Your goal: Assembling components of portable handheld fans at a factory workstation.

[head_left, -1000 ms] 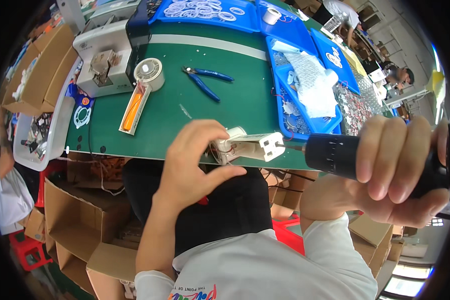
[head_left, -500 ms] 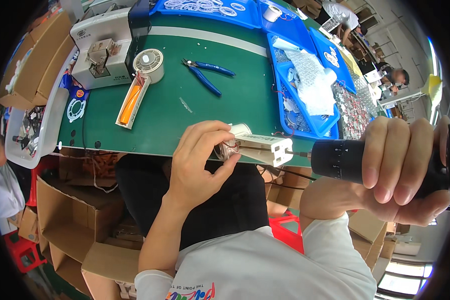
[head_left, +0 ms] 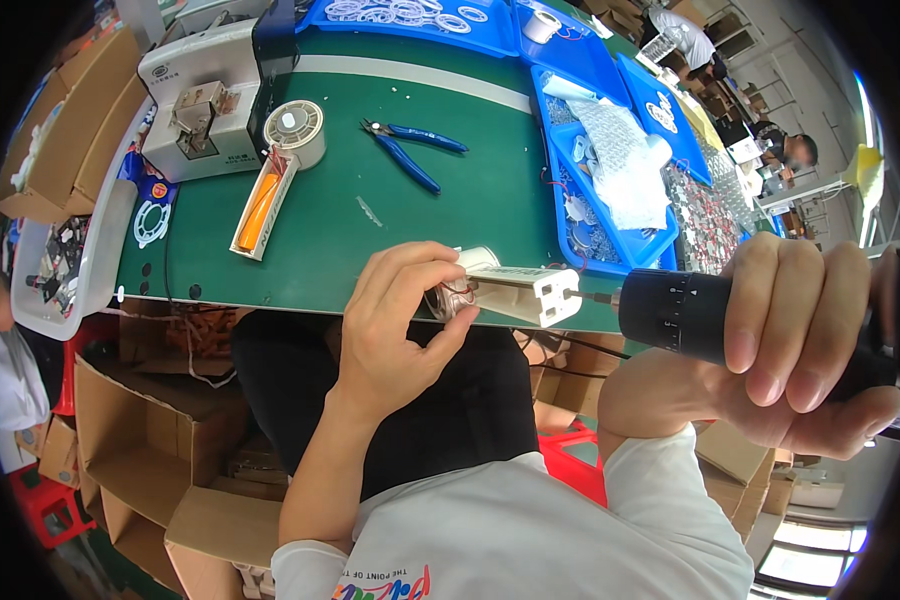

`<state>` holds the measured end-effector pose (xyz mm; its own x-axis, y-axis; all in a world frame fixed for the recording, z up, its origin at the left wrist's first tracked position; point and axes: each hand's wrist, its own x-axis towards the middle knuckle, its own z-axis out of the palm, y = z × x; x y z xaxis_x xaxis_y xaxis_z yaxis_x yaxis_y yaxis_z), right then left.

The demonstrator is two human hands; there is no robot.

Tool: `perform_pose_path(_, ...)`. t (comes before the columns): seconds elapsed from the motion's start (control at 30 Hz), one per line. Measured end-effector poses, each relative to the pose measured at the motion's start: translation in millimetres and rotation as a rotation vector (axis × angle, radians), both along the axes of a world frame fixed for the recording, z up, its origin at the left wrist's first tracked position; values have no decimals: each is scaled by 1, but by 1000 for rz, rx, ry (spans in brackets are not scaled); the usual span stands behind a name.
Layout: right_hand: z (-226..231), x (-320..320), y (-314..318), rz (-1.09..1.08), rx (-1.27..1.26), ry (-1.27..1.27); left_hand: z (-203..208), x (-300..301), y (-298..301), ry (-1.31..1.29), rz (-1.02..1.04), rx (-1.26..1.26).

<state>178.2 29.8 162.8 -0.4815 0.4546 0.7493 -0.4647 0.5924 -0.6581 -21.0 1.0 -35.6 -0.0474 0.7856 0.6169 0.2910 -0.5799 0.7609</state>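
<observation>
My left hand grips a small white plastic part with a metal cylinder at its left end, held at the near edge of the green table. My right hand is wrapped around a black electric screwdriver. Its thin bit points left and meets the right end of the white part.
On the table lie blue-handled cutters, a white tape dispenser with an orange piece and a grey machine. Blue trays of small parts stand at the right. Cardboard boxes sit on the floor at left. Another person works far right.
The view has shifted a little; the white part and screwdriver sit lower and further right in the picture. Both hands keep their grip, with the bit still at the part's end.
</observation>
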Motion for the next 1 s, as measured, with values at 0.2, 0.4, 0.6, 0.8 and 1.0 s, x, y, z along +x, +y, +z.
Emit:
perform_pose_path(0.2,0,-1,5,8,5,9,-1,0,0,3,3,5)
perform_pose_path(0.4,1,-6,3,4,3,64,3,0,0,24,7,14)
perform_pose_path(0.6,76,60,-5,110,-97,291,18,9,-5,10,50,-27)
perform_pose_path(0.8,81,105,21,-332,-242,25,46,48,-2,13,2,-124)
perform_pose_path(1.0,-8,50,90,-643,-721,-375,93,68,-31,-106,42,-231)
